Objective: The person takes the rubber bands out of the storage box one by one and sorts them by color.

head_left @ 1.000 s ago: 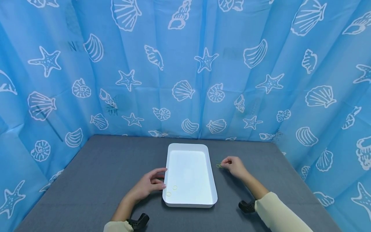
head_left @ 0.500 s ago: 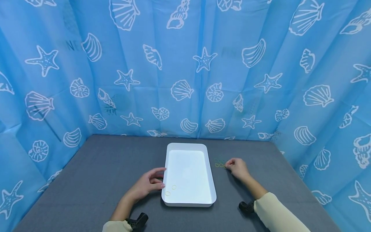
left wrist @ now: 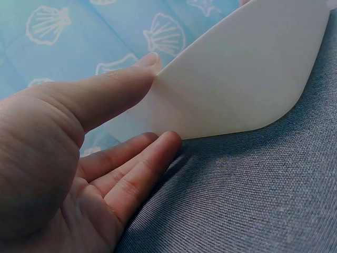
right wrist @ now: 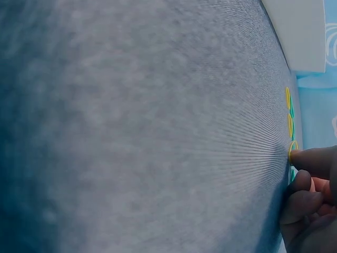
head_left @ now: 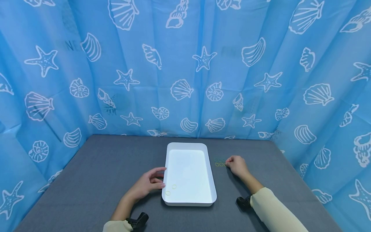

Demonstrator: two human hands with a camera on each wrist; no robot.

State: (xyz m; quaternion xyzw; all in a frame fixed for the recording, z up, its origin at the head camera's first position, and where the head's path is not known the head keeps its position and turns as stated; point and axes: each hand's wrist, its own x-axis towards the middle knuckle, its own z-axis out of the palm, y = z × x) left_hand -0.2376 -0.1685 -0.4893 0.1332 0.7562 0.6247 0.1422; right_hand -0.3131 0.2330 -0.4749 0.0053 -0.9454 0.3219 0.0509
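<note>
Small yellow and green rubber rings (head_left: 219, 162) are lying on grey cloth, touching the right hand's (head_left: 236, 165) curled fingertips (right wrist: 310, 161). Left hand (head_left: 147, 184), fingers relaxed, is resting against the white rectangular plastic tray (head_left: 210, 180)

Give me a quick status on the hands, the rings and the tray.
Left hand rests on the tray edge, fingers relaxed. Right hand pinches a ring in the row on the cloth. Two rings lie in the tray. Nothing in the way.

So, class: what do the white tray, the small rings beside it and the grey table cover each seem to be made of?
White tray: likely moulded plastic, smooth, faintly glossy, with a thin wall and rounded corners.
Small rings: thin yellow and green loops, possibly rubber or plastic; too small to tell.
Grey table cover: woven fabric, matte, with a fine ribbed weave in the right wrist view.
</note>
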